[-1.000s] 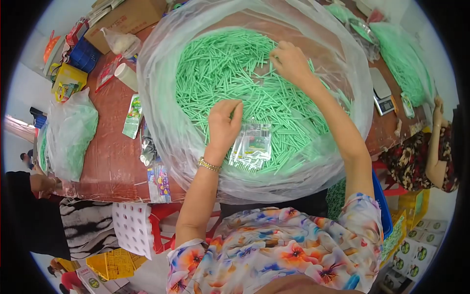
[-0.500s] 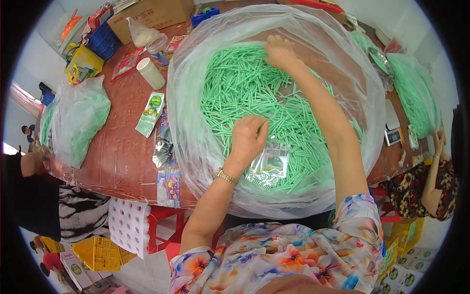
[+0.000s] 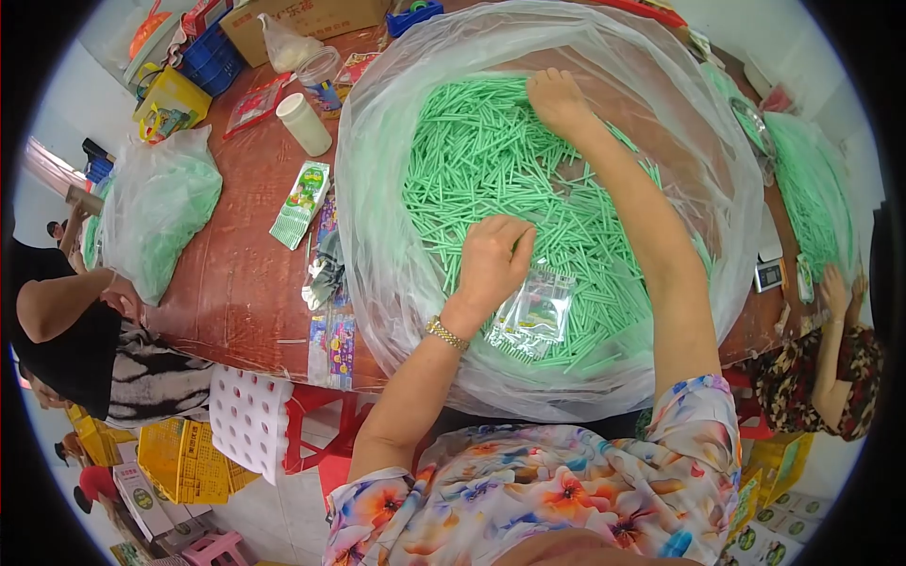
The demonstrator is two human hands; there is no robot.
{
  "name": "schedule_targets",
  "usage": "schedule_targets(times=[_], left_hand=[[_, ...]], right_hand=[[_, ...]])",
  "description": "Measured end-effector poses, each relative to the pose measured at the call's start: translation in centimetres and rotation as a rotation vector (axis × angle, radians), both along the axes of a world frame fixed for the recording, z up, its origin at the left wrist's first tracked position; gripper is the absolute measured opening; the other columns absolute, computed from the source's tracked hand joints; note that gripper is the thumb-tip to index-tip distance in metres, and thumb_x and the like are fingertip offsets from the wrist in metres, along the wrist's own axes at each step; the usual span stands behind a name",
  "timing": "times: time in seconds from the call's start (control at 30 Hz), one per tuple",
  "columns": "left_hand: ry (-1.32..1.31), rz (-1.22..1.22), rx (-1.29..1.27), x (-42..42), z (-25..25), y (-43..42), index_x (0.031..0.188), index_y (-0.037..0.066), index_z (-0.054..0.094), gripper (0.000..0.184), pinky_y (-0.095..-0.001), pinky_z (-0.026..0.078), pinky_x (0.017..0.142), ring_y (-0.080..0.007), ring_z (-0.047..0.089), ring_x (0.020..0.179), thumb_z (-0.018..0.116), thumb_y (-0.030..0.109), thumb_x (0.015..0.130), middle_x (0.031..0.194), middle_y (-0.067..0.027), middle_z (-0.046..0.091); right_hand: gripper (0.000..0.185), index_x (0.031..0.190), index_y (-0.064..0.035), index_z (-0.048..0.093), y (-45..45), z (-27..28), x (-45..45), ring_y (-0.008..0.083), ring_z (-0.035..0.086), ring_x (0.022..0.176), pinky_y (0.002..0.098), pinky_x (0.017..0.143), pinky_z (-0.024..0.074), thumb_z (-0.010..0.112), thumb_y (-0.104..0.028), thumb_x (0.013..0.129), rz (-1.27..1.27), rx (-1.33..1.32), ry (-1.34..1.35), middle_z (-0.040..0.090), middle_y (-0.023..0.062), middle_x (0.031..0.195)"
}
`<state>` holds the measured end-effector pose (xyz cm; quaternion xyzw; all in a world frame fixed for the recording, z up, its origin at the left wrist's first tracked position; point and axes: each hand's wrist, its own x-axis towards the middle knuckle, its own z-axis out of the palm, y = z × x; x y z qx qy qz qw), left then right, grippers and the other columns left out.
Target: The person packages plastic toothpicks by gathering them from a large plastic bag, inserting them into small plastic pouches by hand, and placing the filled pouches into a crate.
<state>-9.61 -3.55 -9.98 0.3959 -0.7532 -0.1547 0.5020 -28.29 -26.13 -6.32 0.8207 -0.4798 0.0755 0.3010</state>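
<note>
A wide pile of thin green sticks [image 3: 472, 141] lies inside a large clear plastic bag [image 3: 377, 189] with its mouth spread wide. My left hand [image 3: 495, 259] is closed above the near-left part of the pile, its fingers curled under, so whatever they hold is hidden. Just right of it, several clear and silver packets [image 3: 543, 307] rest on the sticks. At the pile's far edge, my right hand [image 3: 559, 102] has its fingers bent down beside the sticks. What is in its grasp cannot be made out.
Left of the bag are a green printed packet [image 3: 302, 203], a white bottle [image 3: 304, 124] and a tied-looking bag of green sticks [image 3: 165, 212]. A small scale [image 3: 769, 274] and more green sticks [image 3: 812, 189] lie right. Co-workers sit at both sides.
The view has shifted slightly, while both my hands stay at nearly the same spots on the pile. The left co-worker's arm has moved, and the right co-worker's hands are lower.
</note>
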Motion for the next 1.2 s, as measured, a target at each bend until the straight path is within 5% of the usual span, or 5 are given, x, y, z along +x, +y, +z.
schedule_targets(times=[0.2,0.37,0.5,0.97,1.2], left_hand=[[0.090,0.040,-0.016,0.3,0.5,0.0,0.095,0.001,0.067,0.013,-0.0422,0.048,0.076,-0.0346,0.062,0.082,0.066,0.007,0.083,0.087,-0.0149,0.066],[0.213,-0.006,0.178,0.4,2.2,0.2,0.144,-0.004,0.034,0.063,-0.0385,0.046,0.090,-0.0314,0.054,0.118,0.063,0.013,0.091,0.135,-0.0224,0.049],[0.377,-0.193,0.289,-1.8,3.2,0.7,0.148,-0.008,0.020,0.074,-0.0408,0.031,0.112,-0.0395,0.032,0.140,0.059,0.023,0.095,0.150,-0.0300,0.028],[-0.285,-0.092,-0.039,-5.5,4.8,1.6,0.148,-0.005,0.026,0.077,-0.0547,0.016,0.112,-0.0403,0.026,0.143,0.060,0.037,0.093,0.151,-0.0228,0.033],[0.651,-0.460,0.777,-7.5,4.5,0.9,0.136,-0.004,0.042,0.060,-0.0312,0.041,0.096,-0.0167,0.051,0.116,0.060,0.038,0.096,0.129,-0.0099,0.052]], right_hand=[[0.009,0.088,-0.0043,0.056,5.9,0.3,-2.2,0.0298,0.061,0.084,0.0438,0.074,0.0457,0.054,-0.007,0.080,0.084,-0.126,-0.173,0.062,0.0150,0.092],[0.016,0.094,-0.0005,0.049,15.3,-0.2,-1.2,0.0378,0.057,0.086,0.0477,0.072,0.0450,0.051,0.001,0.079,0.242,0.087,-0.517,0.056,0.0189,0.089],[0.012,0.092,-0.0002,0.047,19.8,-1.0,0.5,0.0396,0.055,0.087,0.0477,0.072,0.0444,0.051,-0.001,0.080,0.262,0.185,-0.610,0.053,0.0204,0.088],[0.019,0.092,-0.0055,0.062,22.1,-0.6,-1.2,0.0397,0.061,0.077,0.0487,0.064,0.0472,0.064,-0.021,0.081,0.076,0.392,-0.974,0.065,0.0158,0.084],[0.029,0.070,-0.0054,0.055,21.3,-0.6,-1.0,0.0315,0.056,0.076,0.0425,0.067,0.0391,0.066,-0.027,0.085,0.226,-0.033,-1.003,0.056,0.0101,0.076]])
